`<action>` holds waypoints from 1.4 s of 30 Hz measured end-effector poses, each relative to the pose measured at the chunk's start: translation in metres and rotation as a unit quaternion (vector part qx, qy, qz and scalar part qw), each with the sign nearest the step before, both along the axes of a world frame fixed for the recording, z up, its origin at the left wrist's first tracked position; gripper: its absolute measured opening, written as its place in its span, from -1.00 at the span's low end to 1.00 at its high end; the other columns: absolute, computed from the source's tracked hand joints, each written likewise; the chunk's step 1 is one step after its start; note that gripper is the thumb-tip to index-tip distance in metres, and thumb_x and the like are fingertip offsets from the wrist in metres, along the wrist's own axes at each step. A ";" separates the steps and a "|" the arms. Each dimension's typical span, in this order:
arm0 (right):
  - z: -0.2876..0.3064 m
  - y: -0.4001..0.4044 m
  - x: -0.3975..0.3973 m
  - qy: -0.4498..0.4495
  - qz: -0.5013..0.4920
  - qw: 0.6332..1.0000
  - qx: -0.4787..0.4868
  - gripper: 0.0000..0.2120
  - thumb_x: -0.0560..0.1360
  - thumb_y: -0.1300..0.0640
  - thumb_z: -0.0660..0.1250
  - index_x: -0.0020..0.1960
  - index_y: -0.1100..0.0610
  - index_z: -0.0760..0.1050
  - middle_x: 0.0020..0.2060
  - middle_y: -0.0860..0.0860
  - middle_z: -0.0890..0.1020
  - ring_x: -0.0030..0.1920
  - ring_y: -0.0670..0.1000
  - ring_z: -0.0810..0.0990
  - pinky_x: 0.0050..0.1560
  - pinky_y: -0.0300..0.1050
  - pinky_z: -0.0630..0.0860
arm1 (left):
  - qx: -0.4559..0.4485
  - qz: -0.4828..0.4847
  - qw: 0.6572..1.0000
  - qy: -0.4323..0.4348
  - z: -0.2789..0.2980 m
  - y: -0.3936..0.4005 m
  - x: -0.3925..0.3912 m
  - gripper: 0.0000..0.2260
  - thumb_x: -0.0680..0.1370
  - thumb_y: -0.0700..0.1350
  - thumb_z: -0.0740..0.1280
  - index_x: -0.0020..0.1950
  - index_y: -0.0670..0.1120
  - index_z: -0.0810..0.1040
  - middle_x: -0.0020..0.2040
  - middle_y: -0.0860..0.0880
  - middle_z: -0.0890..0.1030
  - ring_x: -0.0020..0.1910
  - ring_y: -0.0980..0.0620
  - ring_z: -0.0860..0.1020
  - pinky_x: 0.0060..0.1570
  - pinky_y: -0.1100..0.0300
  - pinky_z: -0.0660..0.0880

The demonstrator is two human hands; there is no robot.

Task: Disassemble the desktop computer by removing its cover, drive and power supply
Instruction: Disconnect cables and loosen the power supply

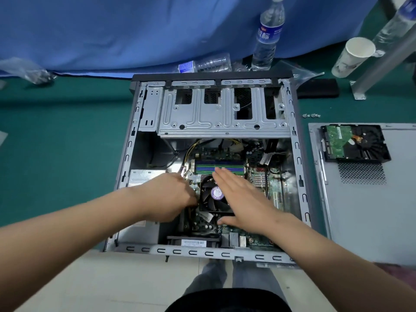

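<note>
- The computer case [298, 167] lies open on its side on the green table [56, 136], in front of you.
- Your left hand [167, 197] reaches in beside the fan [215, 195]. Its fingers curl down among the cables; you cannot tell what they pinch, if anything.
- Your right hand [242, 199] is flat, fingers straight and pressed together, thumb out. It lies over the right part of the fan, fingertips at the memory sticks [219, 167].
- Fan hub carries a round purple sticker [217, 192]; print too blurred to read.
- Power supply [140, 176] sits in the case's left side, mostly hidden by your left arm.
- Cover [369, 210] lies flat right of the case. The drive [353, 143] rests on it, circuit board up.
- Barcode label [193, 243] on the near inner edge: unreadable.
- Water bottle [267, 34] stands behind the case, blue label with white characters, not legible.
- Paper cup [351, 57] stands far right; small screws [311, 115] lie between it and the cover.
</note>
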State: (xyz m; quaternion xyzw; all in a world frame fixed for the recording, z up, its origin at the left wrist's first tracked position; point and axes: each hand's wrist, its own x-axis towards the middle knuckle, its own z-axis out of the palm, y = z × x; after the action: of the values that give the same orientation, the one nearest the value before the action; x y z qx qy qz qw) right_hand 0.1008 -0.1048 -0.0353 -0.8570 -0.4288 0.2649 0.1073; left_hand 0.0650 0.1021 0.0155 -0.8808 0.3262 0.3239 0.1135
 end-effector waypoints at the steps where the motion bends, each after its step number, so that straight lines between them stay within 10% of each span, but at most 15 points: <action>1: -0.002 0.002 0.000 -0.008 0.006 1.000 -0.004 0.00 0.46 -0.14 0.35 0.52 0.07 -0.33 0.50 -0.06 -0.31 0.47 -0.10 -0.34 0.37 -0.14 -0.38 | 0.024 -0.025 0.999 0.008 -0.001 -0.001 0.000 -0.74 0.52 -0.18 0.15 0.18 -0.05 0.48 0.12 -0.02 0.56 0.13 -0.09 0.51 0.28 0.09 0.34; 28: -0.004 0.002 0.003 0.011 0.000 1.000 -0.003 -0.08 0.50 -0.09 0.31 0.53 0.04 -0.32 0.50 -0.08 -0.31 0.48 -0.10 -0.34 0.48 -0.09 -0.27 | 0.036 -0.053 0.997 0.048 -0.018 -0.016 0.001 -0.79 0.61 -0.08 0.11 0.01 -0.04 0.53 0.01 -0.05 0.61 0.03 -0.13 0.52 0.25 0.06 0.34; 42: -0.005 0.004 0.004 0.011 -0.006 1.000 -0.004 -0.07 0.48 -0.08 0.35 0.54 0.04 -0.28 0.52 -0.08 -0.26 0.50 -0.11 -0.30 0.46 -0.12 -0.28 | -0.184 0.046 0.980 -0.067 -0.013 0.005 0.003 -0.78 0.59 0.05 0.16 -0.09 -0.03 0.52 -0.12 0.03 0.59 -0.04 -0.04 0.54 0.01 0.12 0.39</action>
State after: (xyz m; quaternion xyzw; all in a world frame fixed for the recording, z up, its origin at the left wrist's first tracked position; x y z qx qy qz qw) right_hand 0.1045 -0.1012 -0.0404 -0.8570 -0.4213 0.2757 0.1101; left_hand 0.0679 0.1071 0.0024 -0.9205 0.3310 0.2032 -0.0439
